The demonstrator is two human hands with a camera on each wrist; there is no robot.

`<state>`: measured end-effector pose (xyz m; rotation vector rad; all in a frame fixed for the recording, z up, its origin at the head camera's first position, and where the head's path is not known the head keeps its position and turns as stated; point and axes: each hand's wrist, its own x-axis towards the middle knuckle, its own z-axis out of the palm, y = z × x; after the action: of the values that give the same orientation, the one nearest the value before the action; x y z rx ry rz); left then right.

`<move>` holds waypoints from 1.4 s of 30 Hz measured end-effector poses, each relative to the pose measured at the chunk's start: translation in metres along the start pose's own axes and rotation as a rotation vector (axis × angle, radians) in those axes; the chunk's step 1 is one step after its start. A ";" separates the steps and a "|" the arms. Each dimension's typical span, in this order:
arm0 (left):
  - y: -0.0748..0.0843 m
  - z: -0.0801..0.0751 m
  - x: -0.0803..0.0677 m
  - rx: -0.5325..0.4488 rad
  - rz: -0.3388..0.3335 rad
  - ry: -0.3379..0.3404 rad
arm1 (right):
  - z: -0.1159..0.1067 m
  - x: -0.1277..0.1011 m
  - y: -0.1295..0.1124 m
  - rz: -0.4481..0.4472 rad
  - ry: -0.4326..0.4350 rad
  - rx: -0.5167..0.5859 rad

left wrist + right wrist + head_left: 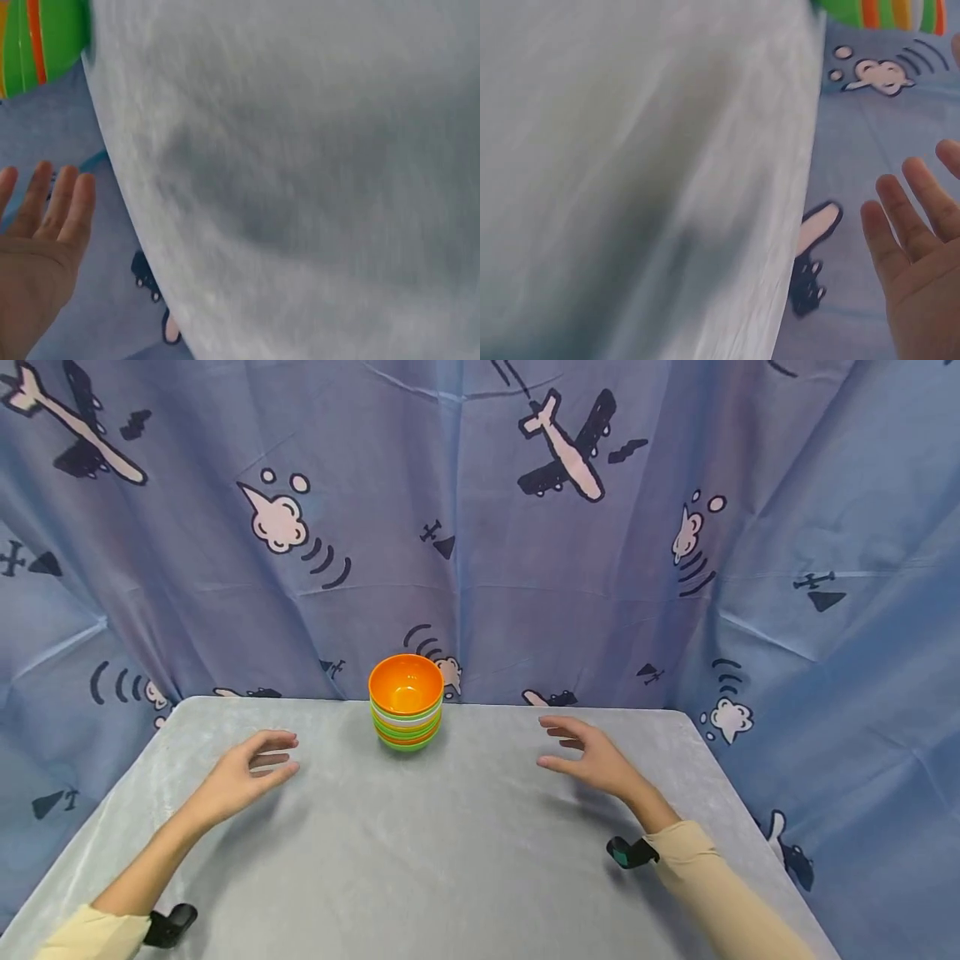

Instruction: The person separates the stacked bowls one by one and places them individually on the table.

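A stack of several nested bowls [406,703], orange one on top with green, white and orange rims below, stands at the far middle of the grey table [450,843]. My left hand [243,775] hovers just above the table to the stack's left, fingers relaxed and holding nothing. My right hand [588,757] is held to the stack's right, also empty with fingers loosely spread. In the left wrist view the palm [37,247] shows open, with the bowl stack [41,41] at the top corner. The right wrist view shows spread fingers [907,225] and the stack's edge [889,11].
A blue curtain [480,527] printed with planes and clouds hangs behind and around the table. Small black wrist cameras [171,925] [630,852] sit on both cream sleeves. The table's back edge runs just behind the bowls.
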<state>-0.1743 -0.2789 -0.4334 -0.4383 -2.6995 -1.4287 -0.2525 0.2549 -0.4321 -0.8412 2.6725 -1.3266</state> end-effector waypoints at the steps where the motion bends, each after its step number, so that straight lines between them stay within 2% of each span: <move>1: 0.000 0.003 0.002 -0.042 -0.007 0.000 | 0.002 0.003 -0.002 -0.002 0.001 0.031; 4: 0.000 0.011 0.009 -0.149 -0.025 0.027 | 0.007 0.012 -0.006 -0.021 0.009 0.124; 7: 0.000 0.018 0.017 -0.213 -0.043 0.047 | 0.011 0.022 -0.008 -0.036 0.028 0.205; 13: 0.001 0.031 0.029 -0.270 -0.053 0.034 | 0.019 0.037 -0.011 -0.056 0.092 0.350; 16: 0.002 0.034 0.033 -0.300 -0.066 0.040 | 0.025 0.044 -0.014 -0.057 0.097 0.386; 21: 0.003 0.038 0.044 -0.339 -0.089 0.039 | 0.035 0.057 -0.018 -0.051 0.081 0.373; 27: 0.001 0.042 0.061 -0.352 -0.062 0.037 | 0.043 0.072 -0.025 -0.026 0.063 0.331; 31: -0.001 0.041 0.064 -0.361 -0.051 0.039 | 0.048 0.076 -0.029 -0.015 0.050 0.328; 37: -0.003 0.040 0.065 -0.381 -0.035 0.018 | 0.049 0.075 -0.031 -0.033 0.083 0.310; 42: -0.001 0.046 0.076 -0.367 -0.012 -0.003 | 0.051 0.085 -0.034 -0.039 0.073 0.311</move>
<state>-0.2438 -0.2253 -0.4465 -0.4411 -2.4423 -1.9345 -0.2958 0.1603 -0.4220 -0.8230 2.4156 -1.7527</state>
